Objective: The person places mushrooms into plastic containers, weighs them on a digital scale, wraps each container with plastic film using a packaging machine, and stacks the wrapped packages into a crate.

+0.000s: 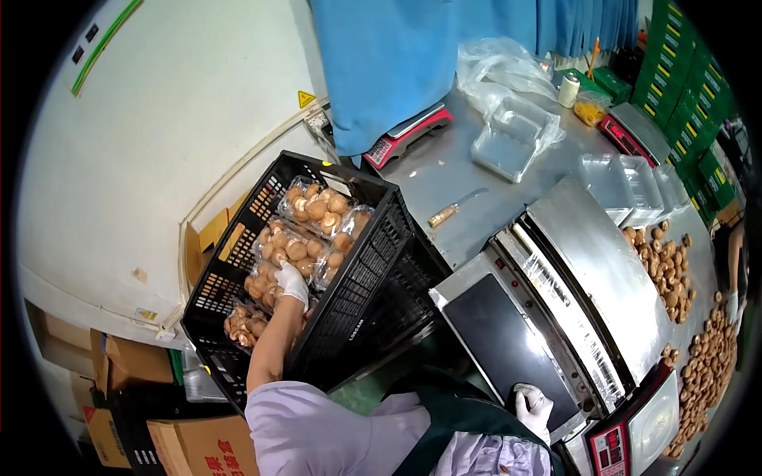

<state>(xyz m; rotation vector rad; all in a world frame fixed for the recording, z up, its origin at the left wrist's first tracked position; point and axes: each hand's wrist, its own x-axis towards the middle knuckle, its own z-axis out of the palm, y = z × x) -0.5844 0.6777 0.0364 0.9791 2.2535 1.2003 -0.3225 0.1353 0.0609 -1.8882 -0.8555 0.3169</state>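
My left hand (292,284), in a white glove, reaches down into a black plastic crate (373,258). Its fingers are closed on a film-wrapped pack of brown mushrooms (262,284), partly hidden by the hand. More wrapped mushroom packs (316,208) lie around it in the crate. On the near edge of the wrapping machine's dark plate (508,337) rests my right hand (533,406), also gloved. Its fingers are curled, and nothing shows in them.
A knife (456,208) lies on the steel table (429,176) beyond the machine. Clear trays (623,186), loose mushrooms (706,373) and a red scale (615,448) are at the right. Cardboard boxes (202,444) stand below the crate. Another person's arm (736,254) shows far right.
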